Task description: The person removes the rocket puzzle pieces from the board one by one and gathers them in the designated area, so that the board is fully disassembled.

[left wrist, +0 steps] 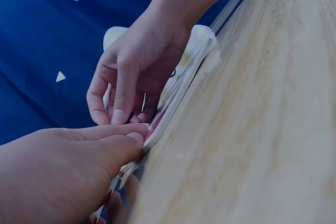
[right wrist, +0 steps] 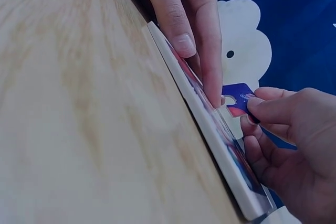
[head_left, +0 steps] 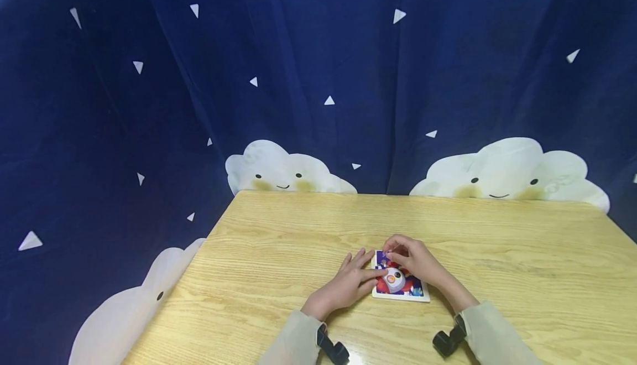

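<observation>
A small jigsaw puzzle in a white-edged tray (head_left: 401, 297) lies on the table, its picture showing a white-faced character on red and purple. My left hand (head_left: 346, 286) lies at the tray's left side with its fingers extended over the picture. Above the far part of the tray is my right hand (head_left: 415, 257). In the right wrist view it pinches a purple and red puzzle piece (right wrist: 237, 97) between thumb and fingers, raised on edge over the tray. A left fingertip is right beside that piece. The hands hide part of the picture.
The wooden table (head_left: 278, 238) extends around the tray on all sides. Behind and to the left hangs a dark blue curtain (head_left: 318, 50) with white triangles and clouds. A black strap-on device (head_left: 450, 338) is worn on each wrist.
</observation>
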Demonstrator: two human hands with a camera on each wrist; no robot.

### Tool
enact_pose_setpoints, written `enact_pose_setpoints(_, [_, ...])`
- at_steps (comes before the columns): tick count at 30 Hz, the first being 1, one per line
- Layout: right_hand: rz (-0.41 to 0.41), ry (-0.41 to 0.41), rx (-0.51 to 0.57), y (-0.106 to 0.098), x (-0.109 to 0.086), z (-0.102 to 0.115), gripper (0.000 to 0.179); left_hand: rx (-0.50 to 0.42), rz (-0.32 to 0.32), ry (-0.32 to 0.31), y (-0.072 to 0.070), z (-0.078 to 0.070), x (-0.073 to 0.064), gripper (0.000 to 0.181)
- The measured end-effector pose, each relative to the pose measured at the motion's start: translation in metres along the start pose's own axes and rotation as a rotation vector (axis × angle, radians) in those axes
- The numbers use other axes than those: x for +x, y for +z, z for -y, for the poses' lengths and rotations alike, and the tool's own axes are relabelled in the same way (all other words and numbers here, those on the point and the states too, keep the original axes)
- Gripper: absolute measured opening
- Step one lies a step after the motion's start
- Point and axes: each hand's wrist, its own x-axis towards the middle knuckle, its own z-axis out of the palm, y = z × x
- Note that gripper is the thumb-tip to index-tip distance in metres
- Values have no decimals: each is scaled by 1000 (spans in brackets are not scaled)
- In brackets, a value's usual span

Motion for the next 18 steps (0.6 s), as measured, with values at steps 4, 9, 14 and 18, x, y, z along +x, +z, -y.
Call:
enact_pose_setpoints(4, [-3, 13, 8, -3, -2, -1, 11, -3, 4, -2, -1, 0, 0, 37])
enact_pose_setpoints(9, [-6, 25, -3, -7, -4, -3, 11, 10, 8, -6, -1, -1, -1, 37])
enact_pose_setpoints(14, [-9, 36, -5, -11, -6, -5, 11, 8, 7, -3, -1, -1, 0, 37])
enact_pose_setpoints(18, [-17, 65, 19, -14, -7, -6, 9, 27, 2, 7, -1, 1, 0, 37])
